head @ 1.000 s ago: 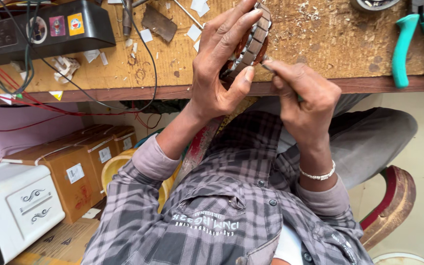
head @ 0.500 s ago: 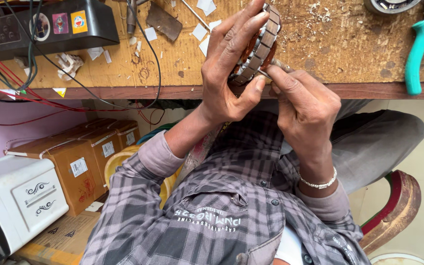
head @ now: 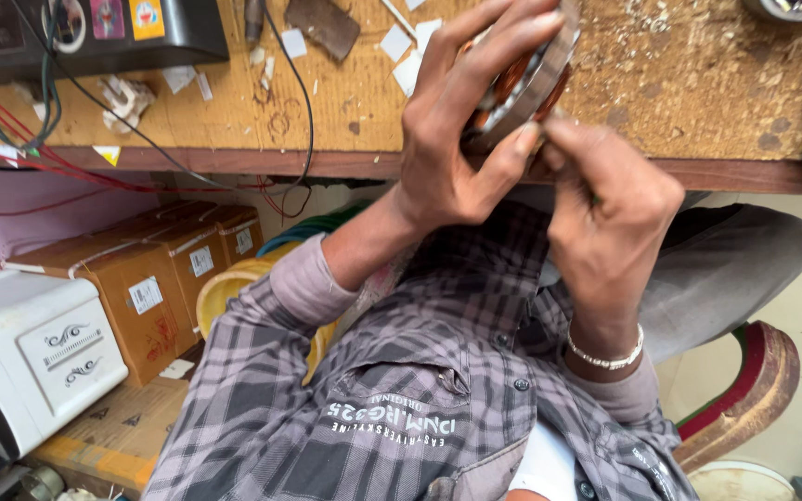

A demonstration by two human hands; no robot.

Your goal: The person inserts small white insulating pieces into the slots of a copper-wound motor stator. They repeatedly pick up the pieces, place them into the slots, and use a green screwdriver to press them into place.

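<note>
A round grey metal ring wound with copper wire [head: 523, 85] is held above the scuffed wooden counter [head: 698, 83], the left hand [head: 461, 139] wrapped around it, the right hand [head: 610, 209] pinching at its lower edge.

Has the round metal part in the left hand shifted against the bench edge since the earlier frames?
Cannot tell for certain. The round metal part sits at about the same place over the bench edge; the head camera itself has moved, so any small shift is unclear.

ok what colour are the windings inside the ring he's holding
Copper-orange windings inside a grey metal ring, seen in the head view.
</note>
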